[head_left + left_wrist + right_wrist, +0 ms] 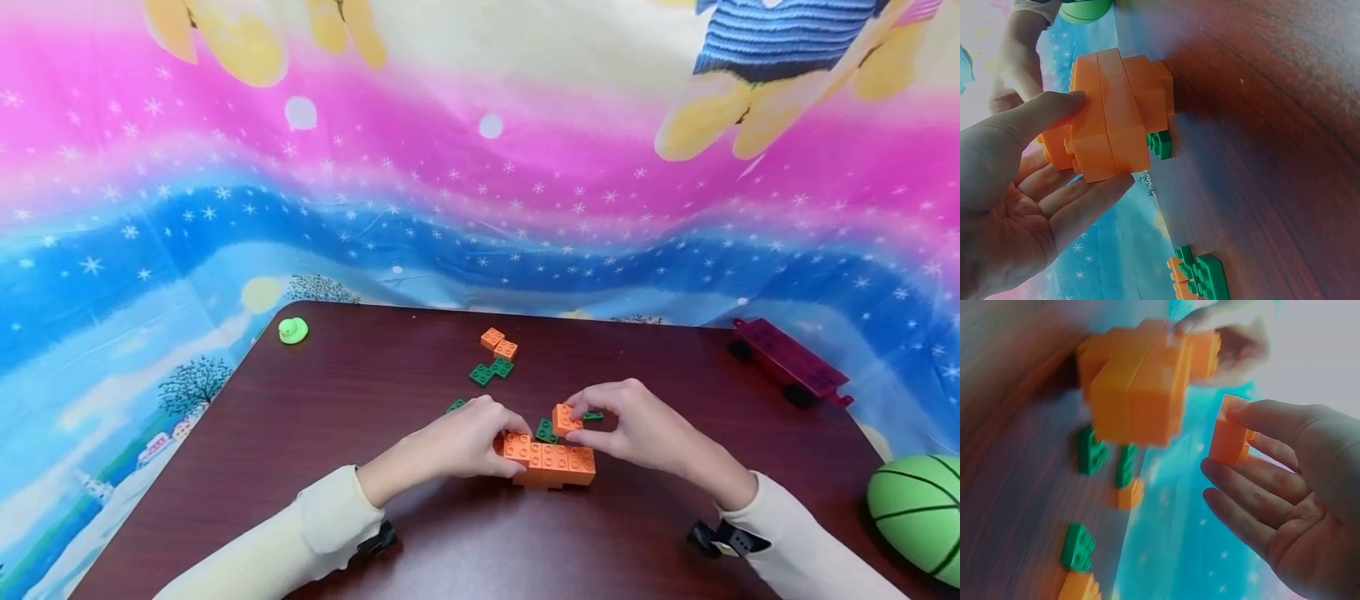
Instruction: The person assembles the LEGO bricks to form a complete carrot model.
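Near the front middle of the table stands a stepped structure of joined orange toy building bricks (557, 460), narrower at its base and with a raised brick at its left end. My left hand (474, 437) grips that end, thumb on the near side in the left wrist view and fingers on the far side. Between thumb and fingers, my right hand (633, 427) pinches a single orange brick (1227, 434), studs toward the palm in the right wrist view. That brick is apart from the structure, just behind its right half in the head view. A green brick (546, 431) lies behind the structure.
Farther back lie two orange bricks (492, 337) and two green bricks (482, 374). Another green brick (456, 406) is partly hidden behind the left hand. A green toy duck (293, 330) sits back left, a red wheeled toy (795, 362) back right, a green ball (918, 517) right.
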Available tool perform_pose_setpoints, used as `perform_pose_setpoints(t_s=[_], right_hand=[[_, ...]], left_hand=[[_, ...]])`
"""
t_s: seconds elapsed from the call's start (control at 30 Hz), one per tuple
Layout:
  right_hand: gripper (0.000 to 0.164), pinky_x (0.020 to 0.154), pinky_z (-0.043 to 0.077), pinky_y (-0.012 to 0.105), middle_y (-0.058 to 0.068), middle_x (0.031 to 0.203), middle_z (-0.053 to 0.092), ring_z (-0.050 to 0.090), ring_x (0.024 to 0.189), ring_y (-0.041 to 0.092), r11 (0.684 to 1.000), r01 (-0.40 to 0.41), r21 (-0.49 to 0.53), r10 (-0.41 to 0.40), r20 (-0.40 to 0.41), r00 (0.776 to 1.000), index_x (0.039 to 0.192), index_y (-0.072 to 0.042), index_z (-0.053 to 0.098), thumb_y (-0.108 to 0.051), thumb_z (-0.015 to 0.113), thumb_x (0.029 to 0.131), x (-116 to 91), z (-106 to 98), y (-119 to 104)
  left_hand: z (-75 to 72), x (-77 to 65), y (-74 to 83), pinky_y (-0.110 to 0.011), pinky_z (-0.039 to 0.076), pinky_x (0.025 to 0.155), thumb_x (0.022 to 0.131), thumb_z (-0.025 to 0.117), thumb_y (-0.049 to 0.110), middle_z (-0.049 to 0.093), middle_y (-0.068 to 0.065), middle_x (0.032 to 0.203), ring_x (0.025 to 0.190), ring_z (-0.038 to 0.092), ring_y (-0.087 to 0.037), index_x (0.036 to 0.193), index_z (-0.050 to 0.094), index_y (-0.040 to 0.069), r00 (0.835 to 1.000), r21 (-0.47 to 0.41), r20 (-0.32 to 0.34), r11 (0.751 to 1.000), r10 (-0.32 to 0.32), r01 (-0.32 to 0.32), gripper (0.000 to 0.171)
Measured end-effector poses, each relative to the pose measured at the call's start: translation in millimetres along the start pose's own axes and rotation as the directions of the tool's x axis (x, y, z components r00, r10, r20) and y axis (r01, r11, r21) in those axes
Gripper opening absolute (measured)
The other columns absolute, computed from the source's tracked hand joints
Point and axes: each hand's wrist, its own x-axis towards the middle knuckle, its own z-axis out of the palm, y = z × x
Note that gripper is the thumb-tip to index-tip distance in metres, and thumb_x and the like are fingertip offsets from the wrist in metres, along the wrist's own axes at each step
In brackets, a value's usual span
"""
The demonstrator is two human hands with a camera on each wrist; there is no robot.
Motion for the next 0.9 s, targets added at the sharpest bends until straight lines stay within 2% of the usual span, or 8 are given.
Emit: perform_pose_setpoints(t_s=[0.1, 0.17, 0.3, 0.47, 0.7, 0.9], right_hand=[[0.015, 0.061, 0.05, 0.018, -0.003, 0.106, 0.079, 0.072, 0.084, 0.004, 0.998, 0.059, 0.005, -0.059, -0.003, 0.998, 0.093, -0.025, 0.076, -0.02, 0.087, 0.083, -0.5, 1.6, -8.9], [0.013, 0.066, 0.053, 0.017, -0.003, 0.106, 0.079, 0.072, 0.086, 0.004, 0.997, 0.078, 0.004, -0.078, 0.01, 0.997, 0.091, -0.024, 0.077, -0.02, 0.086, 0.083, -1.5, 3.6, -13.7], [0.006, 0.071, 0.058, 0.022, -0.001, 0.108, 0.079, 0.072, 0.09, 0.006, 0.997, 0.073, 0.033, -0.075, 0.053, 0.996, 0.089, -0.022, 0.078, -0.02, 0.084, 0.087, -3.4, 10.4, -20.4], [0.005, 0.069, 0.058, 0.023, -0.002, 0.108, 0.077, 0.068, 0.09, 0.006, 0.997, 0.067, 0.047, -0.071, 0.069, 0.995, 0.089, -0.02, 0.077, -0.02, 0.082, 0.089, -4.1, 21.2, -21.8], [0.011, 0.071, 0.056, 0.019, -0.003, 0.105, 0.076, 0.068, 0.09, 0.007, 0.995, 0.089, 0.039, -0.09, 0.034, 0.995, 0.086, -0.021, 0.073, -0.016, 0.083, 0.087, -3.3, 28.6, -19.8], [0.009, 0.072, 0.058, 0.023, -0.002, 0.104, 0.077, 0.069, 0.089, 0.008, 0.995, 0.086, 0.052, -0.088, 0.048, 0.995, 0.085, -0.019, 0.074, -0.015, 0.082, 0.089, -0.2, 29.9, -20.3]], left_hand=[[-0.4, 0.7, 0.9, -0.016, 0.042, 0.062, 0.085, 0.084, 0.03, 0.074, 0.011, 0.091, 0.073, 0.054, -0.001, 0.11, 0.078, 0.015, 1.0, -0.004, 0.001, 1.0, 0.0, 0.0, 0.029], [-0.5, 1.2, 1.4, -0.016, 0.041, 0.06, 0.085, 0.085, 0.028, 0.072, 0.012, 0.087, 0.07, 0.053, -0.001, 0.108, 0.078, 0.015, 1.0, -0.012, 0.003, 1.0, -0.001, 0.001, 0.028], [-0.7, 1.7, 1.6, -0.016, 0.039, 0.057, 0.085, 0.085, 0.027, 0.069, 0.014, 0.082, 0.066, 0.05, 0.0, 0.106, 0.078, 0.014, 1.0, -0.029, 0.01, 1.0, -0.005, 0.005, 0.026], [-1.1, 2.2, 1.5, -0.016, 0.042, 0.056, 0.085, 0.085, 0.027, 0.068, 0.014, 0.079, 0.064, 0.051, -0.001, 0.103, 0.078, 0.014, 1.0, -0.051, 0.017, 0.999, -0.007, 0.008, 0.023], [-1.6, 3.5, 0.9, -0.015, 0.047, 0.06, 0.085, 0.085, 0.025, 0.073, 0.012, 0.084, 0.067, 0.058, -0.002, 0.104, 0.078, 0.014, 1.0, -0.06, 0.01, 0.998, 0.016, -0.016, 0.023], [-0.2, 0.0, -2.9, -0.015, 0.048, 0.063, 0.084, 0.086, 0.031, 0.076, 0.013, 0.091, 0.07, 0.058, 0.002, 0.109, 0.08, 0.017, 1.0, -0.067, -0.019, 0.998, 0.009, -0.01, 0.03]])
